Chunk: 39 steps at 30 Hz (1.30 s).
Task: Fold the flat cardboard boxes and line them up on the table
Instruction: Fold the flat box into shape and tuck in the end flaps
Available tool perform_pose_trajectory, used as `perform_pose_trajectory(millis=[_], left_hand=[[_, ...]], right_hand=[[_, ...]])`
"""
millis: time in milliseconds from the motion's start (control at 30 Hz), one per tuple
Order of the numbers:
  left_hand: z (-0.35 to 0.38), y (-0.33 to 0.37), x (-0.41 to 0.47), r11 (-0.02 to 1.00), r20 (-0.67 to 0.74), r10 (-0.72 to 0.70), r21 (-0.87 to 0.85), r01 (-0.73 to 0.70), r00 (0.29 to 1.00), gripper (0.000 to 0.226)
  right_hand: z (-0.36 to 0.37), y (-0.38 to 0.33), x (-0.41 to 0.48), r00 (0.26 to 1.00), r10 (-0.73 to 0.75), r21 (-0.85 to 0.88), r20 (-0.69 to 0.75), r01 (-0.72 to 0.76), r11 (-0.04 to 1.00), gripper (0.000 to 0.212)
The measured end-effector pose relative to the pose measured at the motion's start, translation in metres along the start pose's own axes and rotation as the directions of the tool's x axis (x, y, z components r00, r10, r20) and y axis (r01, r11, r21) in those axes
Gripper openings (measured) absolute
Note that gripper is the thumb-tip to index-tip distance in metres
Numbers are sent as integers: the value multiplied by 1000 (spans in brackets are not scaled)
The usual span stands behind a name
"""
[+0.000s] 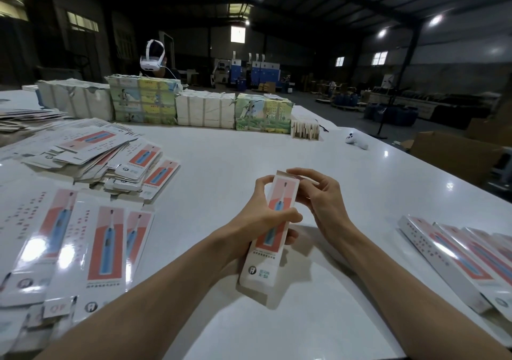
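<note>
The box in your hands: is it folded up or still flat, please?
Folded up: the box has visible depth; its far-end flap looks not yet closed.

Table [221, 165] centre: box [261, 268] held above it, left hand [257, 221] round its middle, right hand [324, 201] at its far end. Flat boxes [105, 165] heaped left; folded boxes [454, 257] in a row right (sides touching). Bundles [205, 110] along far edge, person [155, 60] behind.

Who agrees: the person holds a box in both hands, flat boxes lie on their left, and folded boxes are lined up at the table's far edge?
Wrong place. The head view shows the folded boxes lined up on the person's right, not at the far edge. The rest holds.
</note>
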<state>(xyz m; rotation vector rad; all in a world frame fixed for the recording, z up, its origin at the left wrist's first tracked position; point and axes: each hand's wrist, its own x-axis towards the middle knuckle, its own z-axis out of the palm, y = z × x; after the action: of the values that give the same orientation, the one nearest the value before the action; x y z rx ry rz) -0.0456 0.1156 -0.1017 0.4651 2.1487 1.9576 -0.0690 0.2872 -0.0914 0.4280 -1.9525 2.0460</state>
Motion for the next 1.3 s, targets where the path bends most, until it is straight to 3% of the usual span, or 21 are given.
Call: perform_pose_trajectory(millis=[200, 433, 667, 967, 1133, 1300], left_hand=[[0, 0, 1, 996, -51, 1, 85, 3, 999, 86], [2, 1, -1, 986, -70, 52, 161, -40, 996, 88], [3, 0, -1, 975, -78, 89, 211, -71, 993, 92], [4, 0, 0, 978, -90, 106, 188, -88, 990, 102], [3, 1, -1, 979, -79, 131, 168, -116, 988, 89], [-2, 2, -1, 995, -126, 104, 14, -103, 986, 87]], right_hand=[[3, -7, 2, 997, 55, 104, 59, -61, 993, 26], [3, -11, 4, 980, 201, 206, 3, -197, 959, 19], [1, -12, 4, 972, 235, 246, 2, -228, 942, 13], [1, -11, 5, 970, 241, 231, 16, -238, 943, 17], [-1, -11, 5, 970, 237, 244, 49, -242, 939, 20], [5, -9, 1, 975, 179, 277, 130, -209, 938, 22]])
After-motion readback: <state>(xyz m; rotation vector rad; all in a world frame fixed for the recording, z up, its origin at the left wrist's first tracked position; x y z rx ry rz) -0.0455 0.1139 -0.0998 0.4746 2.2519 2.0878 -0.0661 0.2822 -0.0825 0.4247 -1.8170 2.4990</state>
